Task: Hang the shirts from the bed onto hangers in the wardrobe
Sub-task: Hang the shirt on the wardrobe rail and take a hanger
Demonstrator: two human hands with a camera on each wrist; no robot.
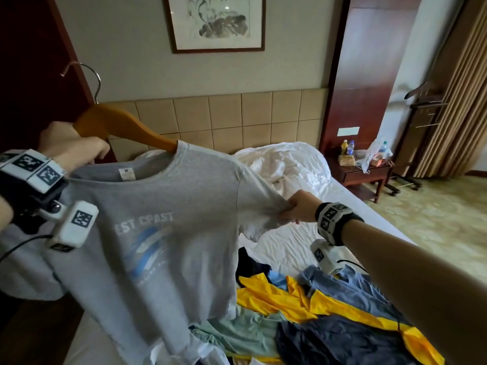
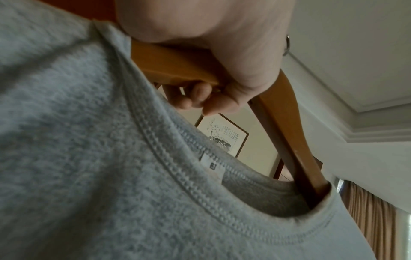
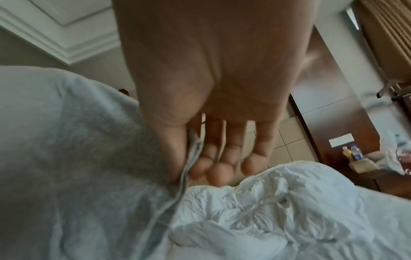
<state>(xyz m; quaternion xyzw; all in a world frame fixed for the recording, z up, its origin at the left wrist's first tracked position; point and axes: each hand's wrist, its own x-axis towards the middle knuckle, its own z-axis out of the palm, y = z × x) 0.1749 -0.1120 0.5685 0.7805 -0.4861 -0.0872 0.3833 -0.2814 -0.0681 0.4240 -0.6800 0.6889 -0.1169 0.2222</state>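
Note:
A grey T-shirt with pale lettering hangs on a wooden hanger with a metal hook, held up over the bed. My left hand grips the hanger's left arm; in the left wrist view my fingers curl under the wood above the shirt's collar. My right hand pinches the shirt's right sleeve hem and holds it out to the side. The right wrist view shows thumb and forefinger on the sleeve edge. Several other shirts, yellow, blue, green and dark, lie heaped on the bed.
A crumpled white duvet covers the bed's head end below a padded headboard. A dark wooden panel stands behind the hanger at left. A bedside table with bottles and a valet stand are at right by the curtains.

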